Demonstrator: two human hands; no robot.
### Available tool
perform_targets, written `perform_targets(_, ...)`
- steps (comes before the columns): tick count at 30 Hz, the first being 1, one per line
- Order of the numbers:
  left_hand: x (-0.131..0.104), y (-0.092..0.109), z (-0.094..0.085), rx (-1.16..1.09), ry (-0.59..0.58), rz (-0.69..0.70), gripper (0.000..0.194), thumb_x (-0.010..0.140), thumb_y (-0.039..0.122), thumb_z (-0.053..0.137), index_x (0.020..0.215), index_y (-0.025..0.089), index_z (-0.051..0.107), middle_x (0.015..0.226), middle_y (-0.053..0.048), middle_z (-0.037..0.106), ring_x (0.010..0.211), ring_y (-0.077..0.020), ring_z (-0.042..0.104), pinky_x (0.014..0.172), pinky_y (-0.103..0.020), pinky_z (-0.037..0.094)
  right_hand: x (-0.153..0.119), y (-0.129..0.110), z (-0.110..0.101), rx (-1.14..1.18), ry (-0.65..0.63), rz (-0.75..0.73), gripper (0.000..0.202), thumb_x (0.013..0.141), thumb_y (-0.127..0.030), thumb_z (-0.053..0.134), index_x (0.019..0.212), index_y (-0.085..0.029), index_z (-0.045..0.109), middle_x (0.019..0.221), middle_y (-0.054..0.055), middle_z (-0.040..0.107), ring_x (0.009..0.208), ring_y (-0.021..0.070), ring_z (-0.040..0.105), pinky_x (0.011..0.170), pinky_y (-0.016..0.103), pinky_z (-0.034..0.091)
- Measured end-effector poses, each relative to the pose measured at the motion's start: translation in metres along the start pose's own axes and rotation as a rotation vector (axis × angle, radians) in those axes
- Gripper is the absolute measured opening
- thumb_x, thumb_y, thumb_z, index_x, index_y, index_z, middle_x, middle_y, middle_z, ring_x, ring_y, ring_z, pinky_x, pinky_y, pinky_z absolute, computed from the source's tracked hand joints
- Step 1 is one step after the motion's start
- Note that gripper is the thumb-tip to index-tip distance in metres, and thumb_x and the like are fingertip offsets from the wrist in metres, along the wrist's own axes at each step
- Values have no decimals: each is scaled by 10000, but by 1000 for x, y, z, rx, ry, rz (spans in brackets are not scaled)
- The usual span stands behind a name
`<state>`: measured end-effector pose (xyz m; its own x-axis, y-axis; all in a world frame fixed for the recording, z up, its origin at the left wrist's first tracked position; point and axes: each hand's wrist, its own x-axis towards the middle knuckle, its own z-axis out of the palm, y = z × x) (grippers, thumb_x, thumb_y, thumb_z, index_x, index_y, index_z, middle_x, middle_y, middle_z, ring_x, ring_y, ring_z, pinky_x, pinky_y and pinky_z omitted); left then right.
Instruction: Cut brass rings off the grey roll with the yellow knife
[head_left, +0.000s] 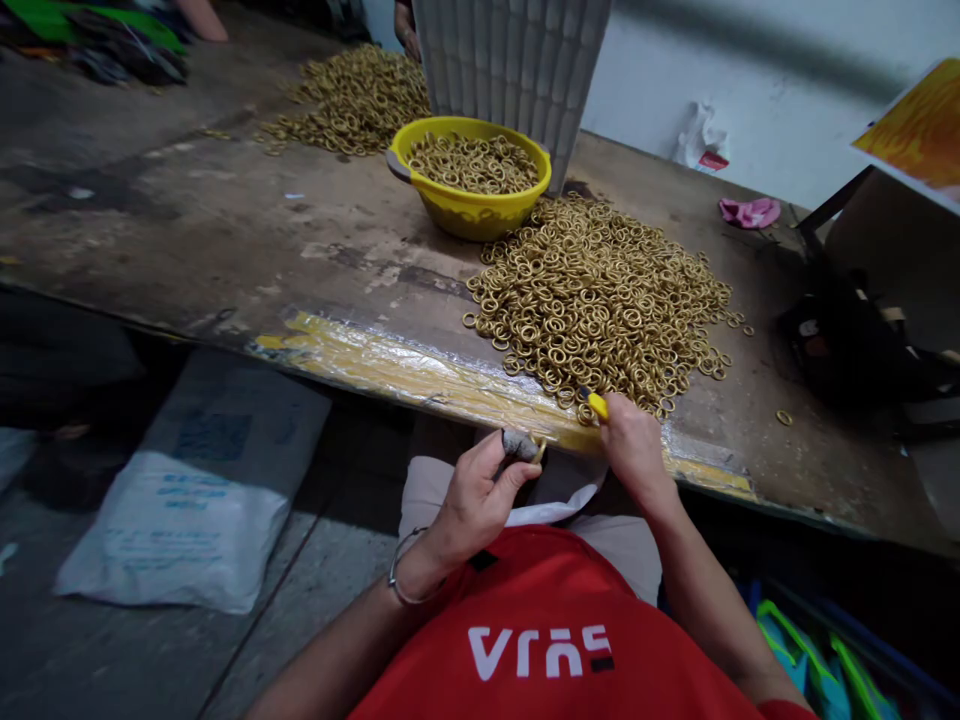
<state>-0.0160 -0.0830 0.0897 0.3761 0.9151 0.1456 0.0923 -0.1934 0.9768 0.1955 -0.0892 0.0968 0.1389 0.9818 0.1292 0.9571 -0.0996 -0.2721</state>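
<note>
My left hand (pixel 476 495) is just off the table's front edge, pinching one gold-coloured ring (pixel 539 451) between thumb and forefinger. A grey wrap (pixel 519 444) covers that forefinger. To its right, my right hand (pixel 634 446) is closed around a small yellow-handled knife (pixel 597 404), probably a craft cutter; its dark tip points left, by the near edge of a large pile of gold-coloured rings (pixel 607 290). Most of the knife's handle is hidden in the fist.
Behind the pile stands a yellow basin (pixel 480 215) full of rings, with a grey ribbed panel (pixel 514 60) upright behind it. Another ring pile (pixel 352 100) lies farther back, near another person's hand (pixel 409 40). Yellow tape (pixel 390 365) lines the table edge. A white sack (pixel 202 480) lies on the floor.
</note>
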Motion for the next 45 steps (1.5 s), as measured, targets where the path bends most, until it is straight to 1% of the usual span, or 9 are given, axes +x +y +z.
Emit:
perform_targets(3, -1, 0, 1, -131, -19, -71, 109, 864, 253, 595, 792, 174, 574, 745, 1, 560, 698, -136, 501, 668, -232, 420, 2, 0, -4, 514, -86, -13, 237, 914, -301, 501, 742, -172, 599, 657, 9, 563, 582, 120, 478, 554, 232, 344)
perform_targets(7, 0, -6, 5, -345, -32, -158, 165, 849, 310, 630, 785, 165, 586, 738, 5, 548, 669, -124, 480, 634, -218, 412, -8, -25, -2, 1170, -469, 79, 328, 871, -479, 565, 899, -160, 634, 580, -50, 489, 441, 67, 374, 421, 196, 293)
perform_targets(14, -3, -7, 3, -466, -118, -160, 151, 853, 303, 643, 837, 155, 614, 792, -18, 561, 780, -157, 526, 745, -247, 438, -10, -37, 6, 1573, -615, 285, 306, 734, -398, 748, 863, -164, 598, 505, -86, 457, 388, 47, 358, 366, 165, 277)
perform_targets(17, -3, -8, 1, -492, -128, -143, 137, 827, 272, 678, 840, 151, 615, 826, -23, 580, 798, -151, 537, 776, -244, 441, -9, -35, 5, 1627, -624, 319, 316, 692, -379, 783, 806, -166, 578, 496, -84, 455, 385, 45, 355, 362, 166, 281)
perform_targets(21, -5, -17, 1, -587, -109, -216, 216, 755, 242, 757, 899, 162, 617, 869, -31, 614, 825, -154, 565, 788, -247, 459, -11, -37, -1, 1606, -507, 321, 325, 695, -378, 781, 857, -178, 581, 500, -91, 443, 395, 48, 342, 377, 175, 287)
perform_targets(25, -6, -24, 2, -678, -166, -269, 321, 765, 333, 750, 1008, 155, 638, 941, -73, 654, 861, -180, 593, 799, -273, 471, -13, -39, -9, 1397, -349, 211, 257, 747, -357, 736, 890, -186, 609, 589, -59, 495, 467, 63, 409, 440, 190, 333)
perform_targets(30, 0, -20, 3, -594, -148, -290, 251, 764, 358, 749, 866, 141, 673, 808, -43, 645, 757, -156, 566, 726, -254, 469, -16, -41, -13, 1178, -230, -25, 152, 813, -335, 662, 854, -197, 610, 714, -14, 557, 618, 107, 511, 585, 235, 435)
perform_targets(38, -1, -10, 4, -644, -199, -366, 289, 797, 397, 722, 918, 150, 632, 805, -51, 674, 752, -157, 615, 721, -253, 468, -23, -33, 1, 1312, -285, -63, 176, 870, -375, 619, 936, -221, 565, 788, -6, 566, 583, 112, 572, 580, 261, 455)
perform_targets(45, -1, -3, 11, -833, -162, -444, 319, 706, 389, 799, 857, 133, 683, 749, -57, 662, 668, -136, 572, 671, -244, 457, -22, -31, 6, 1173, -67, -194, 179, 882, -395, 586, 919, -220, 601, 915, 45, 596, 870, 182, 587, 785, 328, 477)
